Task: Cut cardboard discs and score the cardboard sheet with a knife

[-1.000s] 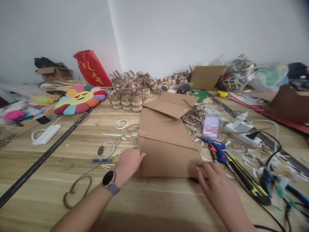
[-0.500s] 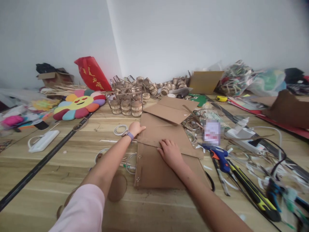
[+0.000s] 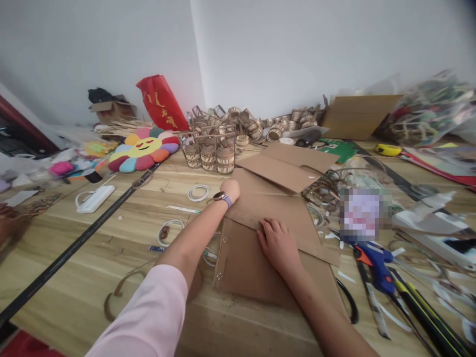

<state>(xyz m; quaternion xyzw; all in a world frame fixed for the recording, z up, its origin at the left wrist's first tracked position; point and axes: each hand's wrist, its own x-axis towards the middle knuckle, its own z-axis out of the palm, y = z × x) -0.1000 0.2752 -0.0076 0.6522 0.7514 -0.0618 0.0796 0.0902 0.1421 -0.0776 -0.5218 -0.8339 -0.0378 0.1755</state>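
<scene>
Seen from the head camera, a left hand (image 3: pixel 231 190) meets the left edge of overlapping cardboard sheets (image 3: pixel 247 263) on a wooden worktable (image 3: pixel 89 267), its grip hidden; the right hand (image 3: pixel 279 245) rests atop, fingers loosely spread. Overlapping appears done; fastening, or anything left, cannot be told.

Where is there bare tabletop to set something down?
Two mostly bare patches: in front of the cardboard, between the pink sleeve and right forearm; and left of the black strip, nearer than the white power strip. Crowded: right of the cardboard, with glue gun and white scraps; beyond it, small baskets.
</scene>
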